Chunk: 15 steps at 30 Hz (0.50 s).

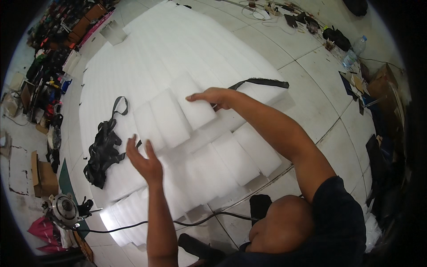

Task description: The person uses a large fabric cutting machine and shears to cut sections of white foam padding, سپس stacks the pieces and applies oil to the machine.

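Right hand [212, 97] lies flat, fingers together, on top of a white foam block [192, 101] in a row on the foam sheet stack [147, 49]. Left hand [143, 159] hovers open, fingers apart, just beside the neighbouring blocks. Brown cardboard box [43, 174] at far left; clear plastic bottle [354, 52] upper right.

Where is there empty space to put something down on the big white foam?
The far part of the foam sheet, beyond the right hand, is bare. So are the floor tiles to its right. It is crowded by the foam blocks, and near the left hand by the black straps.
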Each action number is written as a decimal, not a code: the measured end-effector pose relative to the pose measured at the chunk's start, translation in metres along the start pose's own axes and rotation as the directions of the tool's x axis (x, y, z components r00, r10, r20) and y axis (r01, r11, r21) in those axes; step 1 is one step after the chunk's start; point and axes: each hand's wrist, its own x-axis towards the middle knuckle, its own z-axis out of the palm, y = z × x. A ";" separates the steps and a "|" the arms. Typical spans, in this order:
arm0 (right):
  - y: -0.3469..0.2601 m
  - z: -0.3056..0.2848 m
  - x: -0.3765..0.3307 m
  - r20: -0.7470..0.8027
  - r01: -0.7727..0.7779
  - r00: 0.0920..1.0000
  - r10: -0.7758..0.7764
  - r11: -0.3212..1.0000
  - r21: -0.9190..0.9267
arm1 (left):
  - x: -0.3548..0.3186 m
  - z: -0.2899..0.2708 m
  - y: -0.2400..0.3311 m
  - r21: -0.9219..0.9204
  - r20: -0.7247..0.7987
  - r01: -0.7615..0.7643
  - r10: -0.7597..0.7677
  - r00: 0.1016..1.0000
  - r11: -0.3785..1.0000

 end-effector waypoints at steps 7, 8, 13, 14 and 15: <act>-0.014 0.029 -0.001 -0.100 0.019 0.994 -0.047 0.963 -0.267 | 0.031 -0.004 -0.061 -0.089 0.192 0.403 -0.382 0.904 0.911; -0.015 0.030 -0.003 -0.146 0.020 0.988 -0.056 0.970 -0.240 | 0.028 -0.004 -0.066 -0.110 0.223 0.442 -0.411 0.884 0.890; 0.017 -0.024 -0.078 -0.290 0.249 0.918 -0.271 0.962 -0.110 | -0.017 -0.022 -0.027 -0.093 -0.095 0.208 -0.217 0.972 0.974; 0.037 -0.041 -0.103 -0.313 0.232 0.914 -0.257 0.966 -0.115 | -0.043 -0.022 -0.021 -0.029 -0.016 0.109 -0.110 0.994 0.994; 0.056 -0.052 -0.124 -0.315 0.228 0.915 -0.254 0.966 -0.117 | -0.068 -0.025 -0.016 0.047 0.055 0.004 -0.007 0.998 0.999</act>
